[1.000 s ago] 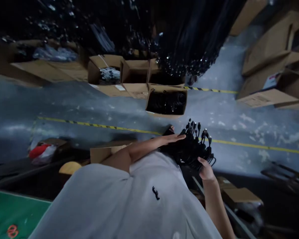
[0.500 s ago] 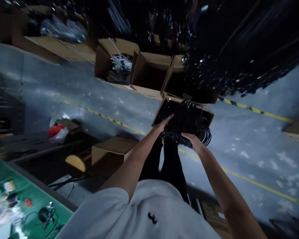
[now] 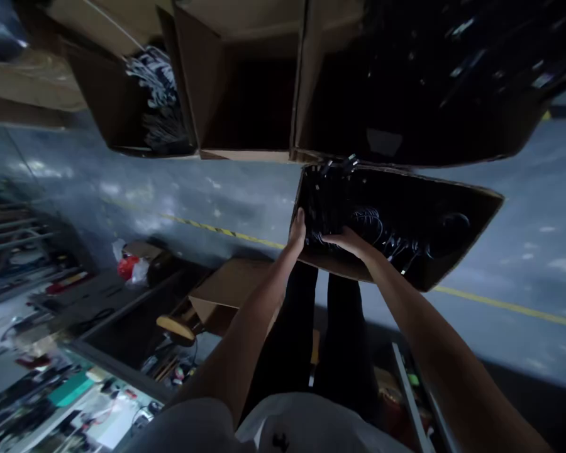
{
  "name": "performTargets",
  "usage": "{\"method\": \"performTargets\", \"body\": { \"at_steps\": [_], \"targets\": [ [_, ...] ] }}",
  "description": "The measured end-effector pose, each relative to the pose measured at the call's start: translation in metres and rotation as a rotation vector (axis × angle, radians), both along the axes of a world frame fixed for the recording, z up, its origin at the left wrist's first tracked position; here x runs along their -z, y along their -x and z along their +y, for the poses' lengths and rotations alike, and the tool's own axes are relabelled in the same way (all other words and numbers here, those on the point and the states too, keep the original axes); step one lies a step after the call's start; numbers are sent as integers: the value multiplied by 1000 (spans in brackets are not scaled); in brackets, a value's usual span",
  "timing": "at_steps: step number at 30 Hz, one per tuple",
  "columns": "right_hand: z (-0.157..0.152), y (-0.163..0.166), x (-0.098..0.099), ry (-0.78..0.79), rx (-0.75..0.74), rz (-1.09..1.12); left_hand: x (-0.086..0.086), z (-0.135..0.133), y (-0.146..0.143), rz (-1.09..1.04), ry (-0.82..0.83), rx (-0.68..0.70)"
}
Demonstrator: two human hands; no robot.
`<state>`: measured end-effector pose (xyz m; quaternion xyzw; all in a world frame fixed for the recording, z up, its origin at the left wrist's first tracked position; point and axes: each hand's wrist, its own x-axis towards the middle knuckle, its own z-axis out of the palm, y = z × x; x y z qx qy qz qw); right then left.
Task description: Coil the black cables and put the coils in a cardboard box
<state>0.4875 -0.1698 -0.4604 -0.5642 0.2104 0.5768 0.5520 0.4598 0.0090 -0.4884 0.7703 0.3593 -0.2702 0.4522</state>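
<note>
A bundle of black cables (image 3: 327, 204) lies in the left end of an open cardboard box (image 3: 471, 195) on the floor. My left hand (image 3: 298, 231) grips its left side, at the box's left wall, with the thumb pointing up. From the right, my right hand (image 3: 351, 241) closes on the near end of the same bundle; most of its fingers are hidden in the dark. Coiled black cables (image 3: 368, 219) with shiny ends lie in the box right of my hands.
Beyond stand more open cartons: one with white and grey cables (image 3: 155, 82), a dark-inside carton (image 3: 249, 44), and a wide one under hanging black cables (image 3: 476, 50). Behind on the left are a carton (image 3: 231, 283), a round wooden stool (image 3: 175, 328) and a cluttered workbench (image 3: 117, 402).
My hands have lowered the cable bundle into the box's left end. My view has come closer to the boxes, and more of the box's inside shows on the right.
</note>
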Motion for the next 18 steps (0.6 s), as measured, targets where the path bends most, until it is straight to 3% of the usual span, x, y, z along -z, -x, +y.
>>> {"method": "performTargets", "body": {
  "at_steps": [2,5,7,10,13,18],
  "targets": [
    [-2,3,-5,22,-29,-20,-30,-12,8,-114,-129,115],
    [4,12,-8,246,-140,-250,-57,-37,-3,-384,-308,501],
    [13,24,-7,362,-240,-376,-57,-54,-19,-439,-322,763],
    [24,42,-2,354,-319,-368,-45,-67,-33,-390,-252,1039],
    [30,54,3,315,-354,-365,-40,-56,-26,-301,-165,1115],
    [51,57,11,234,-338,-351,-43,-17,-19,-209,-81,996]
  ]
}}
